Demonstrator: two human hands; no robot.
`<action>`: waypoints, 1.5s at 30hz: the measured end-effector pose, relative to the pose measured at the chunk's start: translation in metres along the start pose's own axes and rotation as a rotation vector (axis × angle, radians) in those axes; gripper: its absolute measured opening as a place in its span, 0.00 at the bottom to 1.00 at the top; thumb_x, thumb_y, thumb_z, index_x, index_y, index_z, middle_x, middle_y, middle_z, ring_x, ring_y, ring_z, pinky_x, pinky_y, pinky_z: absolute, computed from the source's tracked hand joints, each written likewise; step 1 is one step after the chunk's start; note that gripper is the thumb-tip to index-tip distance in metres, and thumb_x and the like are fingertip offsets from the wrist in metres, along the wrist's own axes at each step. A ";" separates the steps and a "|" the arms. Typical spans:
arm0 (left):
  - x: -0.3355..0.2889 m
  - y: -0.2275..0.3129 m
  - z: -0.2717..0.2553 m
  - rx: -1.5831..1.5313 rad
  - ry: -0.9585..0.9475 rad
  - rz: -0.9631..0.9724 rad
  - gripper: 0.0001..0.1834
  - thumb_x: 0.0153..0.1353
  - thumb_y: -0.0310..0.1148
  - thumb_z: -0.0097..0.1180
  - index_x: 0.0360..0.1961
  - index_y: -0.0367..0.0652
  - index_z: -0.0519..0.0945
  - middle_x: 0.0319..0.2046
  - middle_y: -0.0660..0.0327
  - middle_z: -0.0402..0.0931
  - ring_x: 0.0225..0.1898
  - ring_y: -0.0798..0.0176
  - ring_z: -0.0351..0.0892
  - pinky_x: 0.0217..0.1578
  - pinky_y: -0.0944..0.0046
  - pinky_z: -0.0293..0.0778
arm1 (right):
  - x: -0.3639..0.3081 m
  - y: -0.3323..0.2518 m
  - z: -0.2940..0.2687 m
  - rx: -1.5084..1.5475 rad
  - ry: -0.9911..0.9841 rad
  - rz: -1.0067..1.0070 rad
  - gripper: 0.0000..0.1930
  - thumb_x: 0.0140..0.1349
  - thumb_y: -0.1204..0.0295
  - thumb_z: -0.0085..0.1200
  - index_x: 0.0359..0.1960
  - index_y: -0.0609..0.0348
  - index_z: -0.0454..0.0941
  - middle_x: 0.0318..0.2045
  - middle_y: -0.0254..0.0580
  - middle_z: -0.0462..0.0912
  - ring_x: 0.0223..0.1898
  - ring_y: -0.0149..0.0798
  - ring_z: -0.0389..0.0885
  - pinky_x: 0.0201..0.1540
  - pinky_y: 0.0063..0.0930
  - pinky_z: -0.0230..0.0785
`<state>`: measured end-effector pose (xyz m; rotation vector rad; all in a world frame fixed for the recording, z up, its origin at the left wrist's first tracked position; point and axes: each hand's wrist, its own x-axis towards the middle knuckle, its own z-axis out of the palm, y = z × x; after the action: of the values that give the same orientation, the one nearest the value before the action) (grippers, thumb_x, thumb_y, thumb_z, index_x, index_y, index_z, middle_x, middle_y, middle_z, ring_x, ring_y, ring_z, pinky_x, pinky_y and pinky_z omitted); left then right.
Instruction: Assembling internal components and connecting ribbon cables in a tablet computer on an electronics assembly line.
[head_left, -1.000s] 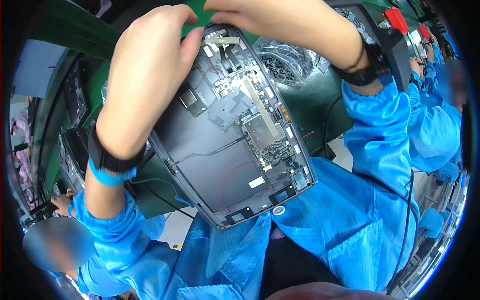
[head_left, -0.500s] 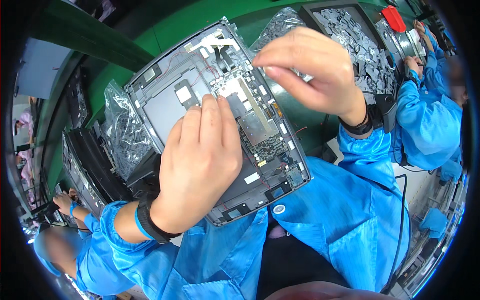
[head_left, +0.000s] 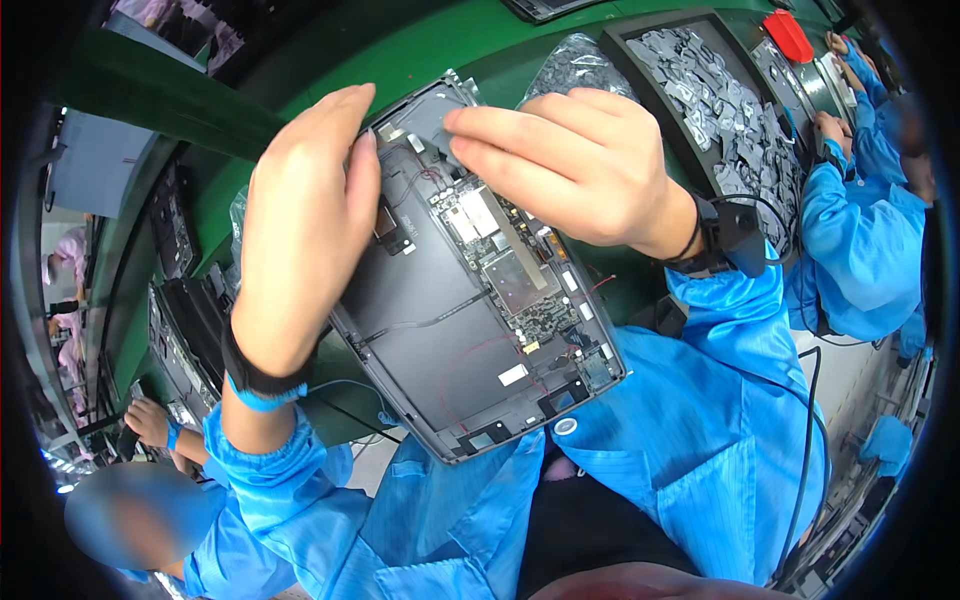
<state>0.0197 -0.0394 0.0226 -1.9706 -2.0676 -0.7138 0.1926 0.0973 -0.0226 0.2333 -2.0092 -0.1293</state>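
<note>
A dark grey tablet-like housing [head_left: 450,370] lies tilted before me, its inside facing up. Along its right side runs a circuit board [head_left: 515,270] with silver shields and thin red wires. A black cable [head_left: 425,323] crosses the bare floor of the housing. My left hand [head_left: 305,215] is over the upper left edge, fingers stretched and thumb apart, with nothing visible in it. Above the upper end of the housing, my right hand [head_left: 585,165] has its fingertips pinched together; what they hold, if anything, cannot be made out. A small dark module [head_left: 395,230] shows beside my left thumb.
A black tray [head_left: 660,70] full of small grey parts stands at the upper right, near a clear bag [head_left: 580,70] of parts and a red bin [head_left: 789,37]. Other housings [head_left: 180,340] stand at left. Co-workers in blue sit on both sides.
My left hand has moved from the middle of the housing to its upper left edge, uncovering the black cable. The right hand has come left and over the housing's upper end.
</note>
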 end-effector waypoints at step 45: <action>0.021 -0.016 0.028 0.142 -0.022 0.112 0.07 0.56 0.30 0.61 0.27 0.41 0.75 0.24 0.57 0.73 0.27 0.50 0.77 0.28 0.55 0.73 | 0.011 0.032 0.005 0.098 -0.597 0.092 0.10 0.55 0.65 0.58 0.25 0.60 0.81 0.27 0.42 0.84 0.24 0.42 0.84 0.26 0.34 0.75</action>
<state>0.0072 -0.0079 0.0044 -2.0044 -1.9440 -0.5107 0.1806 0.1258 -0.0091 0.1761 -2.6196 -0.0431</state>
